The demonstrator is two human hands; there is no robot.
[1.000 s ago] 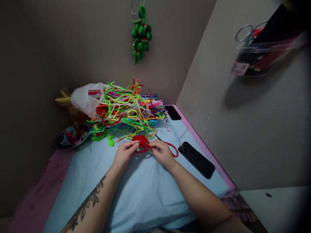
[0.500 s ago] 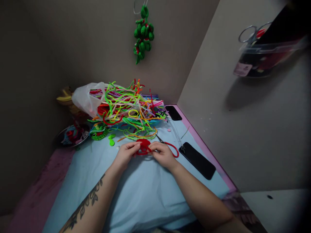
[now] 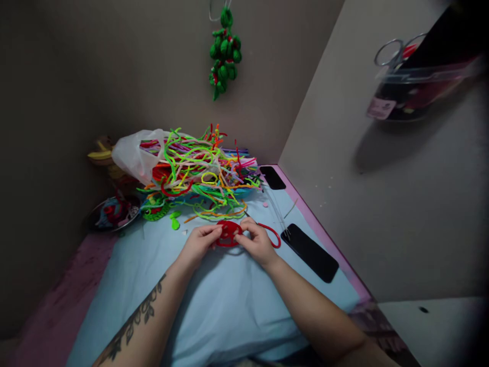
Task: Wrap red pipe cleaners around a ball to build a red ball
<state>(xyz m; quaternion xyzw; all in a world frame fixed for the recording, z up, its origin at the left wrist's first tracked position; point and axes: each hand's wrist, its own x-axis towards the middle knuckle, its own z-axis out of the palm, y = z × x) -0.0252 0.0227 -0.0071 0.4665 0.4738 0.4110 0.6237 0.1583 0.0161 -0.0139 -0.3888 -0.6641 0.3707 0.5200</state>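
Both hands meet over a red pipe-cleaner shape (image 3: 228, 233), a flat looped oval held just above the light blue cloth (image 3: 214, 311), near the middle of the view. The left hand (image 3: 196, 244) pinches its edge at 9 o'clock, thumb and forefinger closed on it and the other fingers curled. The right hand (image 3: 257, 242) grips the edge at 3 o'clock, fingertips closed on the wire.

Just past the right hand at 3 o'clock lies the red loop handle of a pair of scissors (image 3: 272, 235), partly hidden by the knuckles. Farther out at 4 o'clock a black phone (image 3: 310, 252) lies flat, and a second dark phone (image 3: 272, 177) lies at 1 o'clock by the wall.

At 12 o'clock, close beyond the fingers, a tangled pile of coloured pipe cleaners (image 3: 202, 173) spills from a white plastic bag (image 3: 133, 155). At 10 o'clock lie a green coiled piece (image 3: 155, 210) and small green bits (image 3: 174, 223), and at 9 o'clock, well apart, a metal bowl (image 3: 112, 214) of scraps. A green pipe-cleaner ornament (image 3: 223, 51) hangs on the wall high at 12 o'clock.
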